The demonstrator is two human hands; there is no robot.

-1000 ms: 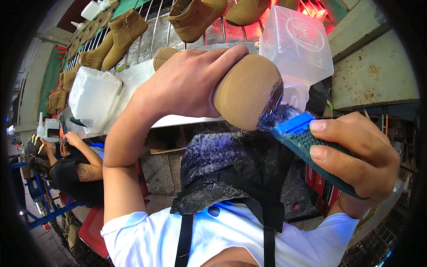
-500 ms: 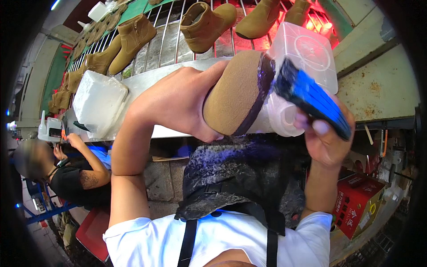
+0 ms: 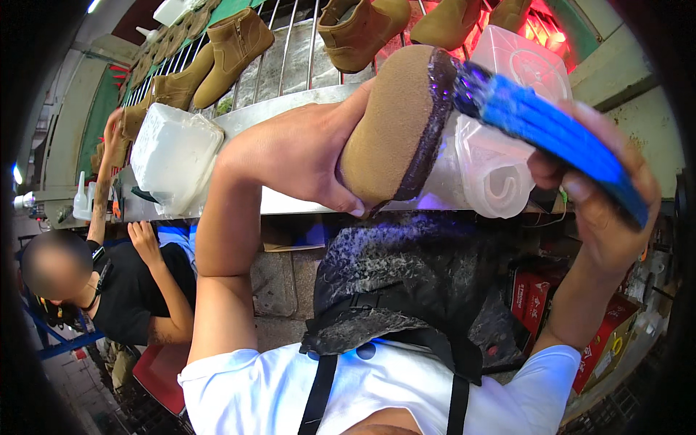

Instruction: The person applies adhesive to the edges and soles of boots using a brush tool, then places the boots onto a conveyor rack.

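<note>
My left hand is wrapped round a tan suede boot held up over the bench, its upper part hidden behind the hand. A dark, wet-looking glossy band runs along the edge of the boot's bottom, on the side toward my right. My right hand grips a blue-handled brush. Its dark, wet bristles touch that band near the far end of the boot. Below the brush stands a translucent plastic tub with a round opening.
Several tan boots stand on a metal rack beyond the bench. Translucent plastic boxes stand at left and right. A person in black works at left, one arm raised toward the rack. Red cartons lie low at right.
My right hand and the brush have swung right, with the bristles now at the boot's far edge. The boot has tilted slightly. The person at left has raised an arm toward the rack.
</note>
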